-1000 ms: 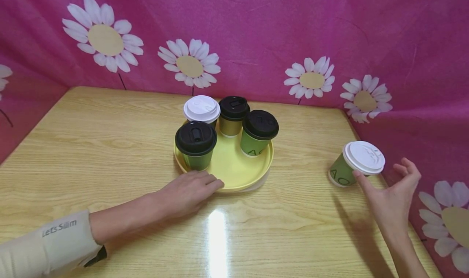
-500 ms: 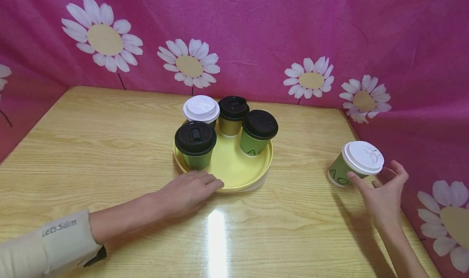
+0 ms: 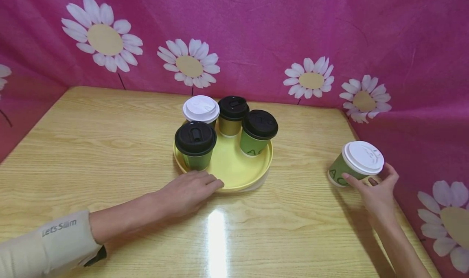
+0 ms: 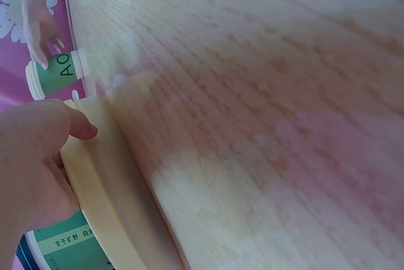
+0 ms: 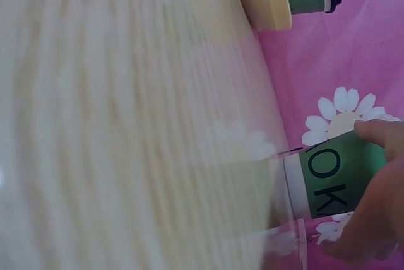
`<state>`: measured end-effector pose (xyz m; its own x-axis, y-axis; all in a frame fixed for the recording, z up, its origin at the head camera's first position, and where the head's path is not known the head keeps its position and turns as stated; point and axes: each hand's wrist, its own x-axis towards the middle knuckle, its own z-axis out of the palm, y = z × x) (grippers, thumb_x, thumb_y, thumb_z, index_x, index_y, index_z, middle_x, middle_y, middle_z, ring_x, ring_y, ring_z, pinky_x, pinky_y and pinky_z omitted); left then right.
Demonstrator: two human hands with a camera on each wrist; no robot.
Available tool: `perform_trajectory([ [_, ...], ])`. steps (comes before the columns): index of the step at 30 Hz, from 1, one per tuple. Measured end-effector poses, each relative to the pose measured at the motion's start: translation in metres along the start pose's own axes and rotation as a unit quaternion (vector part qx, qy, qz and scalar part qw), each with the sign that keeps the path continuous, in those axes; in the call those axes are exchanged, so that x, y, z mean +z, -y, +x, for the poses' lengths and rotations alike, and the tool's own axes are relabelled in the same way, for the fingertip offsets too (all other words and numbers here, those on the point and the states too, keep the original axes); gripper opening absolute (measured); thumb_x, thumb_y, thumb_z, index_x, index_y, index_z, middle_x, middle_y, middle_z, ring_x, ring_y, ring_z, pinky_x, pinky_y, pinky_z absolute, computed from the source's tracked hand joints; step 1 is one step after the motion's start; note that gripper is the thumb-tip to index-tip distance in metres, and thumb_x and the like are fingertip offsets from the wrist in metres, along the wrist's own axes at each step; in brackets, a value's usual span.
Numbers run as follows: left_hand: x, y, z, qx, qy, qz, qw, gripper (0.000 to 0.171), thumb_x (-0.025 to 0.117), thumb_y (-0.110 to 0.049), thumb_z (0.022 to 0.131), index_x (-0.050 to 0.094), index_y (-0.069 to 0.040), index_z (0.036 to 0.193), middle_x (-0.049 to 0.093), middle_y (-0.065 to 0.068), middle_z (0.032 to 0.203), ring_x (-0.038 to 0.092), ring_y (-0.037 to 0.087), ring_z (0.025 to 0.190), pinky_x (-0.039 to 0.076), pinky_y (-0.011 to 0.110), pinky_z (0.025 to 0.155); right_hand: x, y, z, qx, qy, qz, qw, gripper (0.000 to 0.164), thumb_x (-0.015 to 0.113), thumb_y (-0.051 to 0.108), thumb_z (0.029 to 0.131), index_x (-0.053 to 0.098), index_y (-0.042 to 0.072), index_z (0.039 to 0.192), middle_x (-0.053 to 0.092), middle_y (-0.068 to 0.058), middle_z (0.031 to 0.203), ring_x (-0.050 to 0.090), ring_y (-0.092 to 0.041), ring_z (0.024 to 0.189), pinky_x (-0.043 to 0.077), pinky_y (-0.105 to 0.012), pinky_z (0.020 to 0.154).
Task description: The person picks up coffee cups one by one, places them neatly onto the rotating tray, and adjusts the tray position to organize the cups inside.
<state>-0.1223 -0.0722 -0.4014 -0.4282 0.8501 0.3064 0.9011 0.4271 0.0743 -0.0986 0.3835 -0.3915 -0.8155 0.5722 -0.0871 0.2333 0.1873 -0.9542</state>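
My left hand (image 3: 194, 191) grips the near rim of a round yellow tray (image 3: 238, 182); in the left wrist view its thumb lies along the outer wall, its other fingers over the rim. At the table's right, my right hand (image 3: 377, 194) holds a green paper coffee cup (image 3: 338, 170) with a white lid, thumb on the front and fingers behind. That cup stands upright. In the right wrist view, the hand lies around the green cup (image 5: 334, 172), its far side hidden.
On the tray stand a green cup (image 3: 198, 160) with a black lid, a white-lidded cup (image 3: 201, 108), a brown cup (image 3: 230, 127) and another black-lidded green cup (image 3: 256, 141). Pink flowered cloth (image 3: 249, 38) borders the wooden table (image 3: 110, 147).
My right hand has moved left and closed in around the white-lidded cup, its fingers drawing nearer the cup's side. My left hand, the tray and its cups stay put.
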Motion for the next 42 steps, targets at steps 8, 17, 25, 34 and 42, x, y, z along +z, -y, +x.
perform_trajectory([
  [8,0.000,0.000,0.000,-0.006,0.009,-0.003,0.9999,0.032,0.067,0.003,0.085,0.059,-0.006,0.115,0.064,0.004,0.099,0.062,0.021,0.089,0.054,0.035,0.080,0.003,-0.004,0.005,0.019,0.021,-0.020,0.999,0.104,0.081,0.017,0.084,0.004,0.030,0.152,0.019,0.005,0.147,0.039,-0.019,0.125,0.030,-0.029,0.106],
  [17,0.000,0.000,0.000,-0.002,0.000,0.008,1.0000,0.031,0.067,0.002,0.085,0.059,-0.006,0.113,0.063,0.003,0.095,0.062,0.020,0.084,0.053,0.034,0.076,0.009,-0.007,0.010,0.010,0.017,-0.005,1.000,0.106,0.082,0.014,0.082,0.005,0.032,0.152,0.022,0.008,0.141,0.045,-0.022,0.125,0.034,-0.020,0.098],
  [25,0.001,0.000,-0.001,0.000,-0.004,0.004,1.0000,0.031,0.067,0.003,0.084,0.060,-0.006,0.113,0.064,0.004,0.096,0.062,0.020,0.085,0.053,0.034,0.076,0.013,-0.007,0.013,-0.004,0.011,0.007,1.000,0.106,0.083,0.010,0.081,0.006,0.032,0.152,0.028,0.007,0.145,0.034,-0.022,0.135,0.029,-0.024,0.108],
  [34,0.001,0.000,0.000,0.000,-0.005,0.002,1.0000,0.030,0.066,0.003,0.085,0.059,-0.006,0.114,0.064,0.004,0.096,0.062,0.020,0.085,0.053,0.034,0.076,0.016,-0.008,0.015,-0.023,0.004,0.023,0.999,0.099,0.082,0.006,0.080,0.014,0.026,0.149,0.035,0.006,0.142,0.032,-0.015,0.134,0.025,-0.021,0.110],
  [42,0.001,0.001,0.000,0.001,-0.004,0.003,1.0000,0.030,0.066,0.002,0.085,0.059,-0.006,0.113,0.063,0.004,0.095,0.062,0.020,0.084,0.053,0.034,0.075,0.016,-0.007,0.016,-0.020,0.011,0.031,0.999,0.095,0.081,0.006,0.082,0.015,0.025,0.148,0.035,0.005,0.144,0.030,-0.014,0.135,0.025,-0.019,0.109],
])
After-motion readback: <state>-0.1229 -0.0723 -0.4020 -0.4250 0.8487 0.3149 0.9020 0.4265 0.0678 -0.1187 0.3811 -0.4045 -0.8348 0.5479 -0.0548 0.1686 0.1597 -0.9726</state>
